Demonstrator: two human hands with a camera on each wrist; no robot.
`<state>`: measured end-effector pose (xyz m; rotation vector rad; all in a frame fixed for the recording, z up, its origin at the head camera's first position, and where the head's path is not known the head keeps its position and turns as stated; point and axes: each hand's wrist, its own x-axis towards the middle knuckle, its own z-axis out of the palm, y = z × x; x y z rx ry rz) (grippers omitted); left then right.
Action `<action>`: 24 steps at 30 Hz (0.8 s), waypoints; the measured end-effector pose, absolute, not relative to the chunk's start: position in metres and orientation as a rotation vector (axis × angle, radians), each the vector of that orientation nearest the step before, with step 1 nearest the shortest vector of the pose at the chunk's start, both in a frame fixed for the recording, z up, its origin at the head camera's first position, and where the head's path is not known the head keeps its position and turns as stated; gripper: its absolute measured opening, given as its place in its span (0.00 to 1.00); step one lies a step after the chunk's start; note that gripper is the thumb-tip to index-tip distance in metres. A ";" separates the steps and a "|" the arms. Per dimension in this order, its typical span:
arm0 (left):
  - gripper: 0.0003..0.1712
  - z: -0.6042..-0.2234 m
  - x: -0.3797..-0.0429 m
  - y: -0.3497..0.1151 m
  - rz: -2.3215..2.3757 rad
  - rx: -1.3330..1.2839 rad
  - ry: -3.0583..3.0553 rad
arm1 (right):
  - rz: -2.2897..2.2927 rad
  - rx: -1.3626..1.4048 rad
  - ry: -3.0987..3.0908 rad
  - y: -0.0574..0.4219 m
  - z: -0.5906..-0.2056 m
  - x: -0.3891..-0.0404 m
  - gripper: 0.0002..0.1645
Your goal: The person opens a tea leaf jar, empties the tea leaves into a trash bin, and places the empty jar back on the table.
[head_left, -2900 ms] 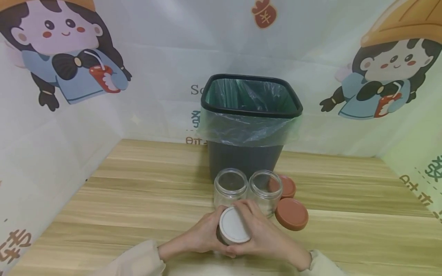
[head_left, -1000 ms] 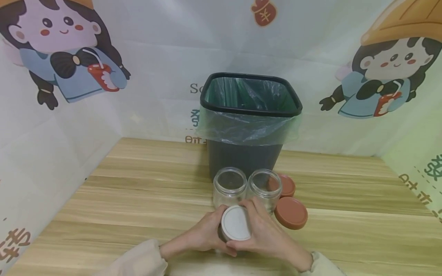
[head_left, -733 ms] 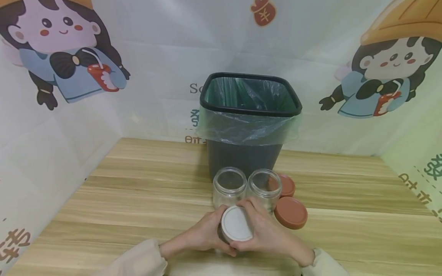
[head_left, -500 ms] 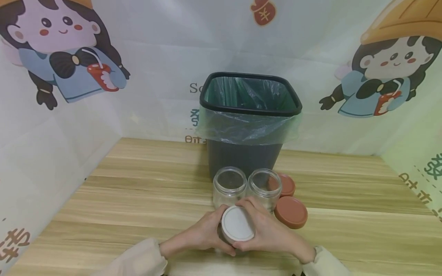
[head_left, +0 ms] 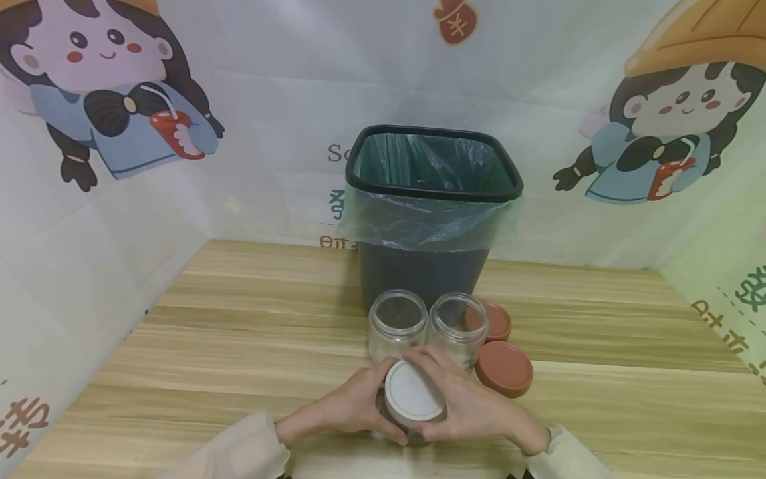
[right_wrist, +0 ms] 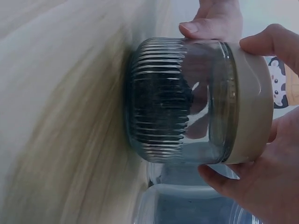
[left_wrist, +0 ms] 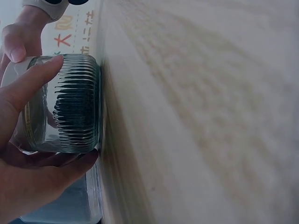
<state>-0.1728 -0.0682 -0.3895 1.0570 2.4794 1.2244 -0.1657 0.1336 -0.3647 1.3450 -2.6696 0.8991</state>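
Note:
A ribbed glass jar [right_wrist: 161,100] with a white lid [head_left: 414,391] stands upright on the table between my hands. My left hand [head_left: 362,402] grips the glass body, its thumb on the near side and fingers on the far side, as the left wrist view shows. My right hand [head_left: 463,402] holds the lid round its rim, thumb in front and fingers behind. The lid sits on the jar's mouth. A dark patch shows through the ribs; I cannot tell if it is contents. Just beyond stand two lidless glass jars [head_left: 397,336] side by side.
Two reddish-brown lids [head_left: 505,368] lie right of the lidless jars, one partly behind a jar. A dark bin [head_left: 421,276] with a green plastic liner stands behind. The wood-grain table [head_left: 251,332] meets printed sheets [head_left: 275,120] at back and sides.
My right hand has turned slightly with the white lid, its thumb shifting to the right. The lid sits a little further right. My left hand stays in nearly the same place on the jar.

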 end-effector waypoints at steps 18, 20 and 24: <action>0.49 -0.396 -0.170 -0.065 1.215 1.069 2.576 | 0.633 1.037 -2.479 0.122 -0.376 -0.158 0.54; 0.49 -0.397 -0.171 -0.065 1.218 1.056 2.580 | 0.620 1.046 -2.476 0.121 -0.376 -0.158 0.52; 0.49 -0.398 -0.171 -0.065 1.223 1.039 2.579 | 0.631 1.075 -2.489 0.122 -0.376 -0.158 0.49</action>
